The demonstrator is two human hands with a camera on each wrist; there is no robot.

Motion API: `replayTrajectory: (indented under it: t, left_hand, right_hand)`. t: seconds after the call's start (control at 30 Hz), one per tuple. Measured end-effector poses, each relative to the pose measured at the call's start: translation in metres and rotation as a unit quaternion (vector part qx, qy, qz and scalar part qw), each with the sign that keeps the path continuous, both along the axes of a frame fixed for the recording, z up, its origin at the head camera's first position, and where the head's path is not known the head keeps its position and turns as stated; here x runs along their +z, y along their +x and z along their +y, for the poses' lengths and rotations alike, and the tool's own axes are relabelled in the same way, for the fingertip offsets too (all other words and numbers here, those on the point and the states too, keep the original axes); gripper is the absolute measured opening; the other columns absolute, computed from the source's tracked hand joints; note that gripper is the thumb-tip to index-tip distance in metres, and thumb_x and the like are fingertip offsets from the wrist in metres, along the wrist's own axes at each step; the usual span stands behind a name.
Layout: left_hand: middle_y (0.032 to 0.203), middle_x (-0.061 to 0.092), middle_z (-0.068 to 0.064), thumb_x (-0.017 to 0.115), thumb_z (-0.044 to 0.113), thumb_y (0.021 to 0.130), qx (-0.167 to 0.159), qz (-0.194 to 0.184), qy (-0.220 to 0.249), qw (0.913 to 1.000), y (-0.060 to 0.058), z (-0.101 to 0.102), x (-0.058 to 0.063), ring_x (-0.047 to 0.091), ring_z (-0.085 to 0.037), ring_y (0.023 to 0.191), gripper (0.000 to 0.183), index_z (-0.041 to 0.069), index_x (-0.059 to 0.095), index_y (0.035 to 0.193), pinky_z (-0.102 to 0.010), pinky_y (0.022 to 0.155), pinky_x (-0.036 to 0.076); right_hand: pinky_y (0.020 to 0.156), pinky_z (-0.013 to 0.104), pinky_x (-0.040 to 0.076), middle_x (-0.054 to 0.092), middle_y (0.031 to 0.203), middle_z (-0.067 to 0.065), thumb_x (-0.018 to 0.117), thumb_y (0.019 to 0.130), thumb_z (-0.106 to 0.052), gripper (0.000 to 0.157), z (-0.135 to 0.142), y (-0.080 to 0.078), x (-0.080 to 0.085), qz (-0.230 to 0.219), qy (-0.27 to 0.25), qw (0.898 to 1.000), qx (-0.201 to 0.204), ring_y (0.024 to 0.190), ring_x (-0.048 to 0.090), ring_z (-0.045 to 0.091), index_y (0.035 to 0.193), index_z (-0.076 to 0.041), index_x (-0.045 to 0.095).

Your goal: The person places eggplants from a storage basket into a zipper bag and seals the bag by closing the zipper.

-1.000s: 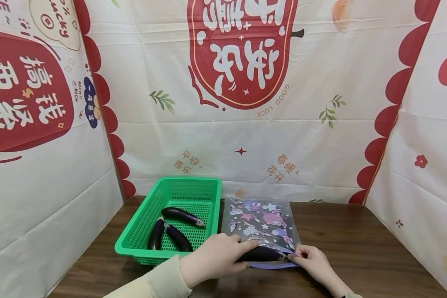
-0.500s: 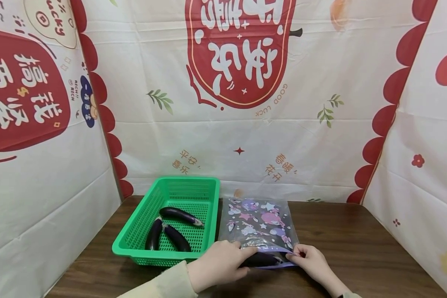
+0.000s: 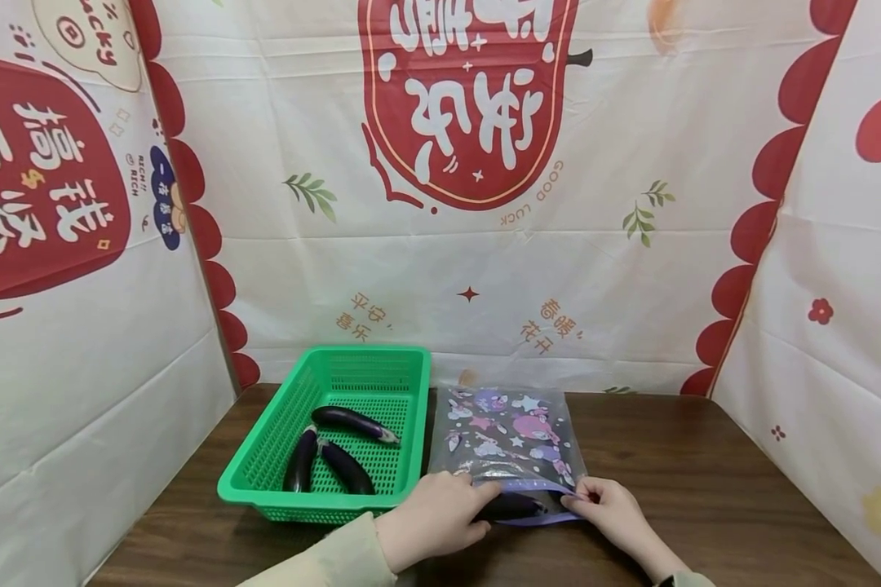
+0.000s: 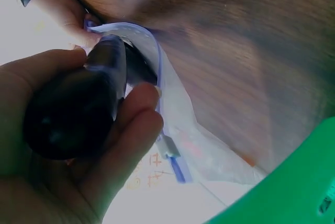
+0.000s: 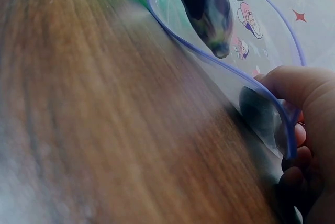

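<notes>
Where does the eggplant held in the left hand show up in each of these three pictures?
Head: the eggplant is at lower middle, partly hidden by the left hand.
Left wrist: eggplant left of centre, rounded end toward the camera.
Right wrist: eggplant at the top, right of centre, stem end downward.
Shared landmark: purple bag rim.

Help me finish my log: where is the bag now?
In the head view, the bag lies on the table, right of the green basket, held at its opening by the right hand.
</notes>
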State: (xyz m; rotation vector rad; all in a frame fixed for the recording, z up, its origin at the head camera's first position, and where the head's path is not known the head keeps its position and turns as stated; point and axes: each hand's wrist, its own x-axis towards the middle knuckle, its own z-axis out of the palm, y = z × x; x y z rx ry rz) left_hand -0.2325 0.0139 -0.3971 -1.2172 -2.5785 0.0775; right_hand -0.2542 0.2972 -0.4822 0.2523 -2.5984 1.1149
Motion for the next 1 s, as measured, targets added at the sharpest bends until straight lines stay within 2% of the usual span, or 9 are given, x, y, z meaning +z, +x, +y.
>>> replayTrajectory:
  t: [0.2,0.37,0.53,0.8,0.87,1.0]
  left_hand:
    - [0.069,0.056,-0.002,0.062,0.041,0.075,0.036,0.003,0.013,0.9993,0.0,0.004,-0.004,0.051,-0.017,0.051,0.036,0.022,0.052,0.104,-0.031,0.038,0.033]
    - [0.068,0.055,-0.002,0.062,0.039,0.077,0.063,-0.018,0.027,0.9975,-0.001,0.009,-0.008,0.053,-0.017,0.053,0.033,0.017,0.048,0.097,-0.031,0.038,0.035]
    - [0.067,0.053,-0.002,0.062,0.038,0.077,0.074,-0.025,0.034,0.9964,-0.002,0.013,-0.013,0.052,-0.017,0.053,0.032,0.016,0.047,0.093,-0.032,0.037,0.034]
    - [0.065,0.048,-0.001,0.066,0.035,0.074,0.058,0.024,0.04,0.9972,0.003,0.015,-0.017,0.047,-0.015,0.046,0.033,0.012,0.047,0.088,-0.028,0.034,0.031]
    - [0.068,0.046,0.0,0.067,0.036,0.072,0.047,0.055,0.036,0.9967,0.007,0.015,-0.017,0.044,-0.014,0.044,0.034,0.011,0.047,0.085,-0.026,0.033,0.03]
    - [0.082,0.048,-0.003,0.068,0.036,0.071,0.028,0.104,0.015,0.9941,0.013,0.015,-0.018,0.042,-0.013,0.042,0.043,0.005,0.055,0.098,-0.023,0.03,0.03]
  right_hand:
    - [0.044,0.019,0.024,0.027,0.049,-0.012,0.072,0.07,-0.032,0.04,0.0,-0.001,0.001,-0.001,0.007,1.0,0.002,0.044,0.028,0.001,0.054,-0.016,0.039]
    - [0.044,0.019,0.023,0.027,0.05,-0.012,0.072,0.07,-0.033,0.04,-0.001,-0.001,0.0,0.0,0.01,1.0,0.003,0.044,0.028,0.0,0.055,-0.016,0.039]
    - [0.045,0.019,0.023,0.027,0.05,-0.012,0.071,0.07,-0.033,0.04,-0.001,0.0,0.0,-0.002,0.009,1.0,0.006,0.044,0.028,0.0,0.055,-0.016,0.038]
    - [0.045,0.018,0.023,0.027,0.05,-0.012,0.071,0.07,-0.033,0.04,-0.001,0.001,0.001,-0.007,0.009,1.0,0.003,0.044,0.028,0.0,0.055,-0.016,0.038]
    - [0.045,0.019,0.023,0.027,0.05,-0.011,0.072,0.07,-0.033,0.04,-0.001,0.001,0.002,-0.01,0.008,1.0,0.0,0.044,0.028,0.001,0.055,-0.016,0.039]
    - [0.045,0.019,0.024,0.028,0.05,-0.011,0.071,0.07,-0.033,0.04,-0.001,0.001,0.004,-0.014,0.005,1.0,-0.001,0.044,0.029,0.001,0.055,-0.015,0.04]
